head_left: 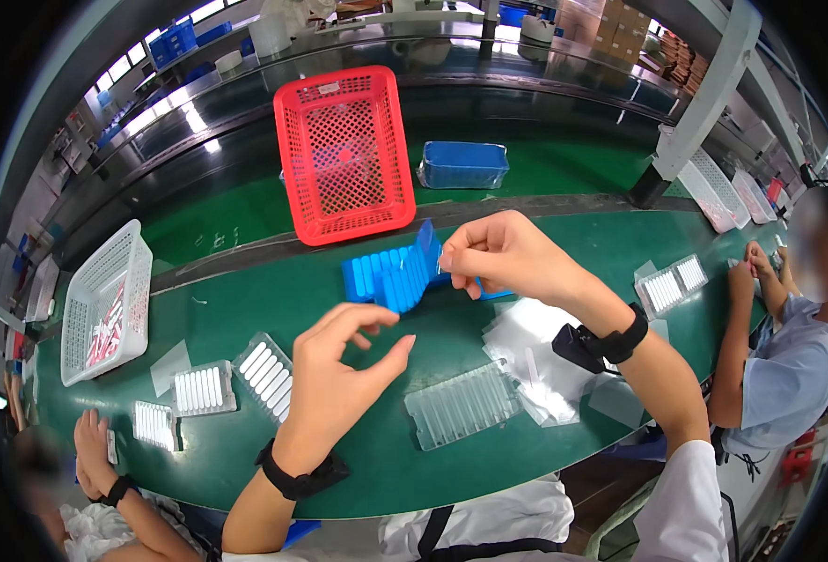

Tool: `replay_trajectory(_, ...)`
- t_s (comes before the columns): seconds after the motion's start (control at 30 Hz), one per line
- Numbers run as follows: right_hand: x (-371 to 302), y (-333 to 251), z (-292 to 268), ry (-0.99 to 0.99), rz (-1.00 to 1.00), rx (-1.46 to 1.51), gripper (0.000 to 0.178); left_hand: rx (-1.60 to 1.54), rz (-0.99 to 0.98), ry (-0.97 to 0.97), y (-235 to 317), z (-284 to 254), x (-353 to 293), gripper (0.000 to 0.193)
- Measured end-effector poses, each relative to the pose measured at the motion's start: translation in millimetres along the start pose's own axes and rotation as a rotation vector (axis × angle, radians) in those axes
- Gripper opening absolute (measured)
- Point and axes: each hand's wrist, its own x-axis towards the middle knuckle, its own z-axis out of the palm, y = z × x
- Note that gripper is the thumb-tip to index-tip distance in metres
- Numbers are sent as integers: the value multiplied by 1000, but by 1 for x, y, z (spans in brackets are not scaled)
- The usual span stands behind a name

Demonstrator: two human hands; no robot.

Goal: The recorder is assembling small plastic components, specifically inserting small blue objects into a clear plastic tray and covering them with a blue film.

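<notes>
A blue ribbed tray (362,274) lies on the green table in front of me, with a thin blue flap (427,245) standing up at its right end. My right hand (512,258) is beside that flap, thumb and fingertips pinched together. A small bright glint shows at the fingertips, but what they hold is unclear. My left hand (339,370) hovers nearer to me with fingers and thumb apart and nothing between them. A clear ribbed plastic tray (462,405) lies on the table between my forearms. To its right is a loose pile of clear plastic sheets (545,370).
A red basket (294,159) and a blue wrapped block (465,165) stand beyond the blue tray. At left are a white basket (139,290) of pink-and-white pieces and trays of white sticks (203,389). Co-workers sit at left and right (788,365); a metal post (704,103) rises at right.
</notes>
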Motion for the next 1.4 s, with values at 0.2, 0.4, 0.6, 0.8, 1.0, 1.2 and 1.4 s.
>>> replay_trajectory(0.2,-18,-15,34,-178,-244,150,19,-73,205,166,7,1,-4,46)
replay_trajectory(0.4,-27,-22,51,-135,-312,78,21,-450,44,48,7,-2,-13,36)
replay_trajectory(0.6,-33,-17,57,17,-448,-210,23,-648,-50,-31,1,-6,-12,23)
replay_trajectory(0.8,-38,-17,57,94,-468,-247,29,-571,-50,-95,9,-12,-10,14)
replay_trajectory(1.0,-43,-17,59,92,-485,-305,31,-516,-42,-96,8,-12,-11,13)
replay_trajectory(1.2,-49,-16,63,166,-560,-466,29,-390,42,41,15,0,-11,16)
replay_trajectory(1.4,-49,-16,68,211,-631,-558,20,-322,64,98,14,-1,-12,18)
